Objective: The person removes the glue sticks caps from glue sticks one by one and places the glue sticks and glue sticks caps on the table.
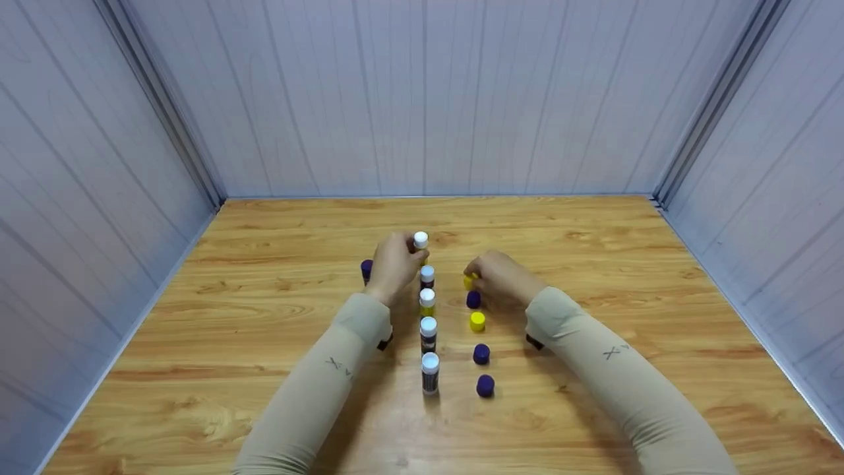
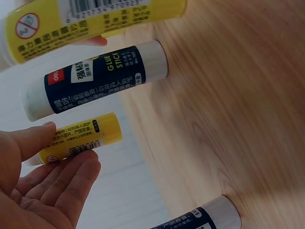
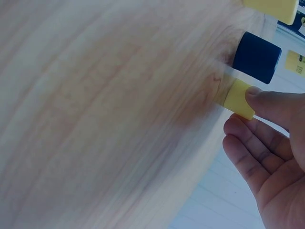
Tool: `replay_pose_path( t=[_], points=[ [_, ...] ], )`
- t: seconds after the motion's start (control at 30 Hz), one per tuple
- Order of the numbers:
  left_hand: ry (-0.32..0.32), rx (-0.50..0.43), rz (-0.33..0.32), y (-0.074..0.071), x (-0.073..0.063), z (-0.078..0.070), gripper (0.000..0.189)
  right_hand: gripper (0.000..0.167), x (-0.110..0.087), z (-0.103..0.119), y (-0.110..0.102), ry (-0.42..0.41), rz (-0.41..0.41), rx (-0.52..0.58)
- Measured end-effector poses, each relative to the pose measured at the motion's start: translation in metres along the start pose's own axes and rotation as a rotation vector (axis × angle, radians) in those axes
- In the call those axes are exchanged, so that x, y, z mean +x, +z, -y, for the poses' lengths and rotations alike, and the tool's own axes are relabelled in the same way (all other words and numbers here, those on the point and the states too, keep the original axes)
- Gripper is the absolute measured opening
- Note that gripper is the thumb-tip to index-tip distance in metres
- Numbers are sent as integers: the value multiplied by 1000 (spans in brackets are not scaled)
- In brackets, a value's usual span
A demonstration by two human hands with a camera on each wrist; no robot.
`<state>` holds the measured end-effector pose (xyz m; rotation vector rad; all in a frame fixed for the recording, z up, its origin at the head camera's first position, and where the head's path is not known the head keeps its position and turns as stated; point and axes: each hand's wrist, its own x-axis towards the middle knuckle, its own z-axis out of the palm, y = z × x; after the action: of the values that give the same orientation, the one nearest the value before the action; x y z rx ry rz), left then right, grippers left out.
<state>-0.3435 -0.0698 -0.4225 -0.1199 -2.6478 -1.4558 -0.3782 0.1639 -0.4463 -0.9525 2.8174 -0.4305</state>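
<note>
My left hand (image 1: pixel 394 264) holds a yellow glue stick (image 2: pixel 78 139) with a white top, pinched between thumb and fingers, at the far end of a row of uncapped glue sticks. In the head view, the nearer ones are a dark blue glue stick (image 1: pixel 427 280), a yellow glue stick (image 1: pixel 427 303) and two more dark blue ones. My right hand (image 1: pixel 504 276) pinches a small yellow cap (image 3: pixel 238 99) at the far end of a row of caps. Beside it stands a dark blue cap (image 3: pixel 257 57). Whether the held cap touches the table, I cannot tell.
Toward me, the cap row continues with another yellow cap (image 1: pixel 477 322), a dark blue cap (image 1: pixel 481 354) and the nearest dark blue cap (image 1: pixel 485 386). Left of my left hand stands a dark-topped stick (image 1: pixel 366 270), partly hidden. Pale panel walls surround the wooden table (image 1: pixel 198 369).
</note>
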Motion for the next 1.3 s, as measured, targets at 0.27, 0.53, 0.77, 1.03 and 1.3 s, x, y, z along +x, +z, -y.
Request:
replay_pose_path(
  t=[0.27, 0.53, 0.77, 1.03, 1.3],
  points=[
    [-71, -2, 61, 2, -3, 0, 19, 30, -1, 0, 0, 10, 0, 4],
    [-144, -104, 122, -1, -6, 2, 10, 31, -1, 1, 1, 28, 7, 26],
    [-154, -69, 146, -1, -5, 6, 18, 32, 0, 2, 1, 53, 23, 21],
    [-208, -111, 182, -1, -4, 5, 16, 33, -1, 1, -1, 19, 24, -7],
    [-235, -79, 185, -2, -3, 2, 26, 32, 0, 1, 0, 14, 13, -12]
  ],
)
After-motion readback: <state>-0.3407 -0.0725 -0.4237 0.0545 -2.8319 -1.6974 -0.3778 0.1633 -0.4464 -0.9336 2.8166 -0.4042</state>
